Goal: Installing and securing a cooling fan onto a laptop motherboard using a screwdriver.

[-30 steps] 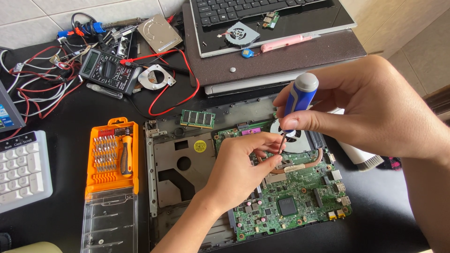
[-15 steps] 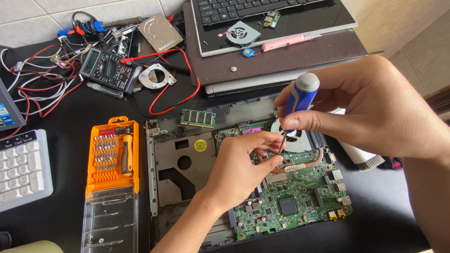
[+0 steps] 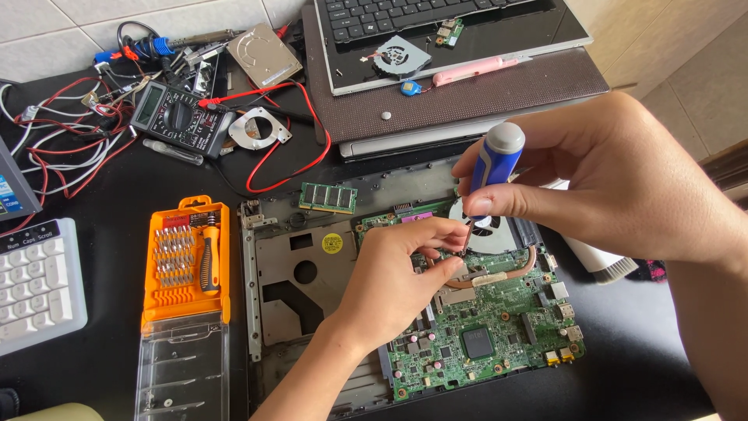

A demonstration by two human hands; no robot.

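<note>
Landmark: green laptop motherboard (image 3: pixel 483 343), lying bare in the opened grey laptop base (image 3: pixel 296 288) on the black table (image 3: pixel 109 179).

Right hand (image 3: pixel 600 175) clenched round a blue-handled, grey-capped screwdriver (image 3: pixel 489 168), held nearly upright; tip down at the board's upper edge, beside the round cooling fan (image 3: pixel 499 230) and copper heat pipe (image 3: pixel 518 269). Left hand (image 3: pixel 401 277) rests on the board, fingertips pinched close at the screwdriver tip; whether they grip a screw or only steady it, cannot tell.

Progress, judged from the layout: strip-down well along. Keyboard deck (image 3: pixel 436 31) already off and stacked above the board, a loose fan (image 3: pixel 399 56) lying on it. Green memory stick (image 3: pixel 328 197) out, lying just above-left of the board. Board, fan and heat pipe still seated in the base; work at the fan fixing appears unfinished.

Containers: orange plastic bit case (image 3: pixel 187 261), left of the board, open, rows of metal bits and an orange-handled driver in it. Its clear lid (image 3: pixel 183 374) lies below it, nothing in it that I can make out.

Far left of board: black multimeter (image 3: pixel 178 117) with red leads, white keypad (image 3: pixel 35 284).
</note>
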